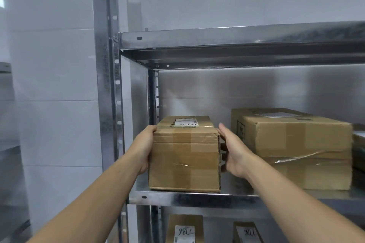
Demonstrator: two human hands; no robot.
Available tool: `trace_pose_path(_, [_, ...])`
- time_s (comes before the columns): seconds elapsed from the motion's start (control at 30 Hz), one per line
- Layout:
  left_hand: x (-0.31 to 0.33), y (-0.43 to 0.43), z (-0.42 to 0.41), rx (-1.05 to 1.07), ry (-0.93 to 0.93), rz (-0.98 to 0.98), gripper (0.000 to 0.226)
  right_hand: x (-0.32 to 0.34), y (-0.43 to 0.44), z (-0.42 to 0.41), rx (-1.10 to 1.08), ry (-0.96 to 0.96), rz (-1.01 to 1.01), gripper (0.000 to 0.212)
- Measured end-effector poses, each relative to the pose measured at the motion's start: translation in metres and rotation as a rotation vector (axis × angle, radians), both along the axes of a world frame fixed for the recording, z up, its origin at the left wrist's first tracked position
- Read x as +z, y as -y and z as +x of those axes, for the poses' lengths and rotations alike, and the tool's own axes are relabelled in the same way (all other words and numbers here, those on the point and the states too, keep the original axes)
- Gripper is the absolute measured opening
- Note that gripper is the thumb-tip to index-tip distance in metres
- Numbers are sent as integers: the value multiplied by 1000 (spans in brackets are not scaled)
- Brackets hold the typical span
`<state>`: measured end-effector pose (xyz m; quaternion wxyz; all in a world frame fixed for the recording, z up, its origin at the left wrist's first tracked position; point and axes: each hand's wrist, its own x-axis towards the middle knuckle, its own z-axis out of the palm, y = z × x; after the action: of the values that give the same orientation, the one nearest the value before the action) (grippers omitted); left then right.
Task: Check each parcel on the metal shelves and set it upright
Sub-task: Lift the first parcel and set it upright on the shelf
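The box [184, 156] sits at the shelf [197, 200] edge between your left hand [145, 144], flat on its side, and your right hand [235, 150] — open, fingers straight, just beside it. Squeeze unevenly while turning and it could slide off the front — or bump the bigger box [296, 144] beyond your right hand

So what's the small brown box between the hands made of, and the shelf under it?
The small box looks like brown corrugated cardboard: matte, creased at the edges, with glossy clear tape across it and a white paper label on top. The shelf looks like galvanised steel: silvery grey, mottled sheen, slots punched in its post, though the exact metal is unclear.
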<state>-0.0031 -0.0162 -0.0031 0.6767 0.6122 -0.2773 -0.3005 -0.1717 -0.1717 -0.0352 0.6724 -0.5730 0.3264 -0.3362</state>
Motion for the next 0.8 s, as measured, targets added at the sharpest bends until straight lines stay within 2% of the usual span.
trace_pose_path(0.07, [0, 1, 0, 2, 3, 0, 36, 2, -3, 4, 40, -15, -28, 69])
trace_pose_path(0.4, [2, 11, 13, 17, -36, 2, 34, 12, -10, 19, -30, -25, -35, 44])
trace_pose_path(0.8, [0, 12, 14, 26, -32, 13, 32, 16, -16, 20, -67, -35, -48, 37])
